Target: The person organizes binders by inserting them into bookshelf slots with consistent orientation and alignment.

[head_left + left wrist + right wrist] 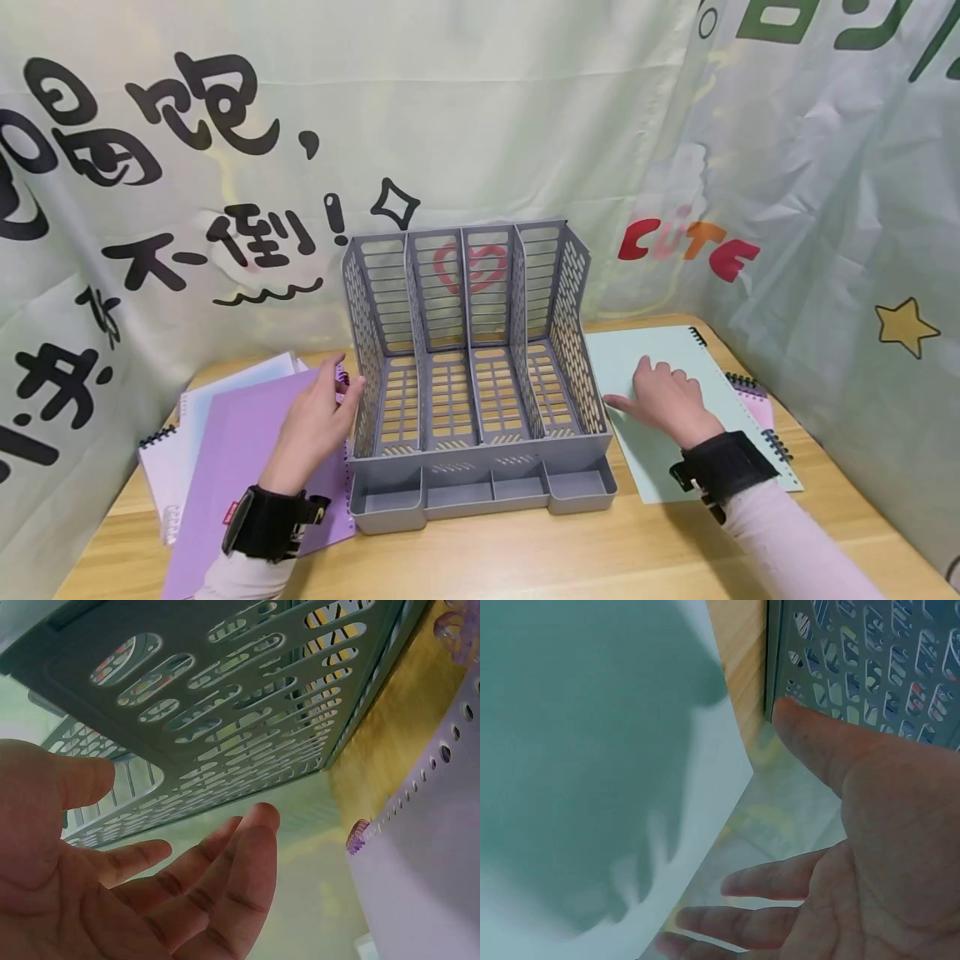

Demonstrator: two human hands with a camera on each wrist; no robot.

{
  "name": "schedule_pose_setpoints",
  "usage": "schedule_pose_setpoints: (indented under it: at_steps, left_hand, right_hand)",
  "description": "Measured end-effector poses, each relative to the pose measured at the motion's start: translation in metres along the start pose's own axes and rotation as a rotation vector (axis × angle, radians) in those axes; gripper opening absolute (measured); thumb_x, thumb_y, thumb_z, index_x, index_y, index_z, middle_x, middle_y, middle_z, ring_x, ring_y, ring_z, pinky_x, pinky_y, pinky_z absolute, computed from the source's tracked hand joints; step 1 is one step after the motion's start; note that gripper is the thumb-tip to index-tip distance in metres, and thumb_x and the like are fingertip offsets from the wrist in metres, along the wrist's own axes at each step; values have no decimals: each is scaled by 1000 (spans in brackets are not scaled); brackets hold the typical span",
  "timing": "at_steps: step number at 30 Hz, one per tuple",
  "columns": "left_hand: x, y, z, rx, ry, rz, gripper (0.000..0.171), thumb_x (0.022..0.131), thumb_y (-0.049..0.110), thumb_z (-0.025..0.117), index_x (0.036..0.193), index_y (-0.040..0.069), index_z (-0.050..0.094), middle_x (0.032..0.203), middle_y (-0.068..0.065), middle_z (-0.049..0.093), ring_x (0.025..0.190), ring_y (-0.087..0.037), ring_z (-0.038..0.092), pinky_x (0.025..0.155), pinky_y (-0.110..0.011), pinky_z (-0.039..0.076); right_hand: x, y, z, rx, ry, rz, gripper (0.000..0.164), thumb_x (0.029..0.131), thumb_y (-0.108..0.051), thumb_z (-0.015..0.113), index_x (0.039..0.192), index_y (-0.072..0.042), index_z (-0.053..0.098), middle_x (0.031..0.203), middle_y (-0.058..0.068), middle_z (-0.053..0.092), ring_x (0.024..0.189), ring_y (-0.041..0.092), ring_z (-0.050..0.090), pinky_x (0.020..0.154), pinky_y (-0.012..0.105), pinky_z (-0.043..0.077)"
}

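Beside right hand, gray organizer (contact unclear)

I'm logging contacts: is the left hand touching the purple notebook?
Apart: the left wrist view shows the backdrop between the left hand and the purple notebook.

Printed cloth behind wooden table

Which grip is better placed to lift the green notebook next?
Right, likely: the right grip is empty and already over the green notebook. The left grip, also empty, is across the rack, over the purple notebook.
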State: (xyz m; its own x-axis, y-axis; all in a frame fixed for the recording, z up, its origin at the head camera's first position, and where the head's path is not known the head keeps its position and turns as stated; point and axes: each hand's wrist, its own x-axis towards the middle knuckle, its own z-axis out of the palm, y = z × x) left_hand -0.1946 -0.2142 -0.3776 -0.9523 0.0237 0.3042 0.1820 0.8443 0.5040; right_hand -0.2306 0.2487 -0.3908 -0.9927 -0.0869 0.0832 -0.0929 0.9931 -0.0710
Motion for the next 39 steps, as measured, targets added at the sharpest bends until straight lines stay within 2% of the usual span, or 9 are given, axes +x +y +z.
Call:
schedule_pose_setpoints:
  at_steps: [5,8,11,17,20,25,28,32,39]
  left_hand:
    - [3,3,3,3,17,11,63,101,40,45,148,0,32,97,-11,59,82,-27,58,69,-43,46]
    - [4,3,6,-1,18,8,63,101,40,45,147,-1,32,93,-10,57,81,-26,56,67,-42,45]
    - [6,3,9,0,18,1,63,101,41,45,147,-1,32,91,-10,57,82,-27,55,68,-43,44]
    - [7,1,14,4,-6,-23,65,101,43,45,148,0,30,89,-10,57,83,-28,55,70,-45,44]
    - [7,1,15,0,-19,-30,67,101,45,43,148,0,30,92,-14,60,92,-33,56,78,-51,44]
    - [6,1,18,-9,-42,-32,67,102,43,43,148,-4,28,110,-26,60,110,-44,51,92,-58,37]
    - [6,2,19,-5,-54,-34,66,102,41,44,147,-5,28,115,-28,59,109,-45,52,93,-57,38]
    - [5,3,20,-1,-68,-44,68,102,43,42,148,-6,28,110,-27,61,106,-44,54,90,-57,40]
    - [5,3,21,2,-83,-76,73,101,50,39,148,-5,29,100,-19,63,97,-36,59,85,-54,44]
  right_hand:
    - [6,2,-2,14,-9,-10,71,76,-66,66,80,4,53,69,17,51,61,34,52,54,49,44]
    - [9,4,-3,24,27,-30,60,77,-62,68,66,-5,50,65,13,48,57,30,50,49,44,41]
    - [11,4,-4,35,73,-34,58,77,-58,70,57,-10,44,61,12,45,55,29,48,46,40,38]
    - [16,3,-3,61,78,-29,60,77,-58,70,54,-15,36,54,-1,27,46,17,36,43,31,26]
    - [18,2,-3,61,65,-30,60,78,-59,69,54,-15,37,53,-3,25,45,15,34,43,31,25]
    - [24,-1,-1,23,38,-25,59,80,-59,67,52,-14,40,52,0,36,47,18,43,43,33,33]
    - [29,-3,2,-7,-1,-11,57,81,-57,66,53,-12,45,55,4,46,50,22,49,44,38,40]
    - [34,-5,6,-25,-50,10,54,81,-54,67,56,-10,50,61,8,53,54,24,54,47,42,45]
    - [39,-3,10,-43,-16,-7,53,75,-54,73,58,-8,51,61,10,54,54,26,55,45,42,45]
